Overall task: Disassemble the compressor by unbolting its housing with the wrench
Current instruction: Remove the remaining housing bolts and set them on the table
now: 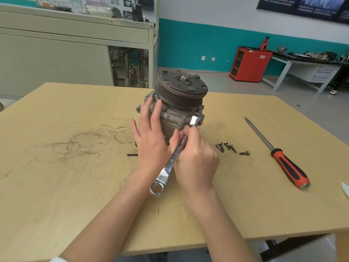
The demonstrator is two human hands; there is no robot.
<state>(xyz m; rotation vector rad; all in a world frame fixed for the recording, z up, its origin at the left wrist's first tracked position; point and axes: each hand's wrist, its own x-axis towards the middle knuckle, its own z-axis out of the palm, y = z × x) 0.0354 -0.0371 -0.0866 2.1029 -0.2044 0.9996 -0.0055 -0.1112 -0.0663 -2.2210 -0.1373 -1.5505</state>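
Head view: the compressor (177, 104) stands on end on the surface (75, 186), pulley face up and its long axis close to vertical, the grooved pulley leaning slightly away from the person. It sits near the middle of the surface, somewhat toward the far edge.

The wrench (175, 152) lies along a slanted line. Its far end sits against the compressor's housing flange on the near right side, and its ring end hangs free toward the person, down and left of the compressor. The right hand (194, 157) grips the wrench's shaft, fingers curled round it just below the compressor. The left hand (151, 137) lies with straight fingers pressed flat against the compressor's left side, holding nothing.

Right of the compressor, near its base, loose bolts (226, 147) lie in a small group on the surface. Farther right lies a screwdriver (279, 154), its blade pointing away from the person and its red and black handle toward the near right. A single bolt (132, 154) lies near and left of the compressor, just beside the left hand.

Left of the compressor a broad stretch of surface carries dark scuff rings (85, 142). The surface's right edge runs beyond the screwdriver, and its near edge lies under the forearms, well apart from the compressor.
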